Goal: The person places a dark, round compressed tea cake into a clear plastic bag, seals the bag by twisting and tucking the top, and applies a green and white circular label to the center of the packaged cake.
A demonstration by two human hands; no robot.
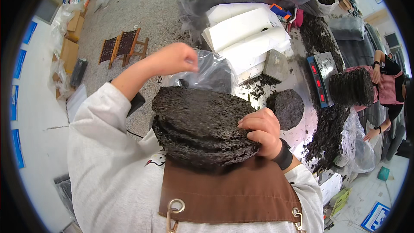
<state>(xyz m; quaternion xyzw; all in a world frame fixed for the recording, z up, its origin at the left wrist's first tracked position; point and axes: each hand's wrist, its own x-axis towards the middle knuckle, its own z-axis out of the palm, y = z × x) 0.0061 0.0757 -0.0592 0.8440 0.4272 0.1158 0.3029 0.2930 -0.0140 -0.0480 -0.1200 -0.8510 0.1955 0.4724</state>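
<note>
While the left arm is bent and angled out over the far side, sleeve bunched near the elbow, the left hand (183, 58) hangs just past the top edge of the big dark stack (202, 116). Fingers are curled in, pretty much a loose fist, kinda blurry, and it doesn't look like it's on the stack at all. Can't really see into the palm, tbh.

The right hand (264, 131) is the one doing the gripping: fingers bent over the stack's right end, thumb side hard to make out. There's a black band (283, 155) on that wrist. The stack itself sits right in front of the chest, overlapping the top of the brown apron (228, 192), layers visible along the near side. A smaller round dark stack (289, 108) is on the table (296, 140), near the right hand.
</note>
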